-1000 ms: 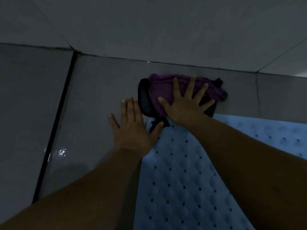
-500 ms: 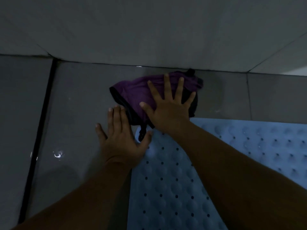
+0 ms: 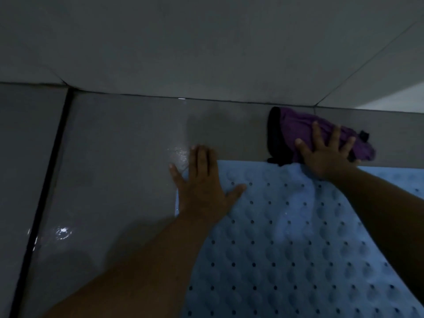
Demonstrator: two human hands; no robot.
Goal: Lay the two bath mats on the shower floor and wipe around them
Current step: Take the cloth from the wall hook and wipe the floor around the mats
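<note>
A grey tiled wall rises behind, split by thin grout lines. A dark grout line runs down the left side.

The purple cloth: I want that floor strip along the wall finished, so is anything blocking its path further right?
Nothing visible does. The right hand presses the purple cloth flat on the floor tile between the blue mat and the wall; the strip to its right looks bare up to the frame edge.
</note>
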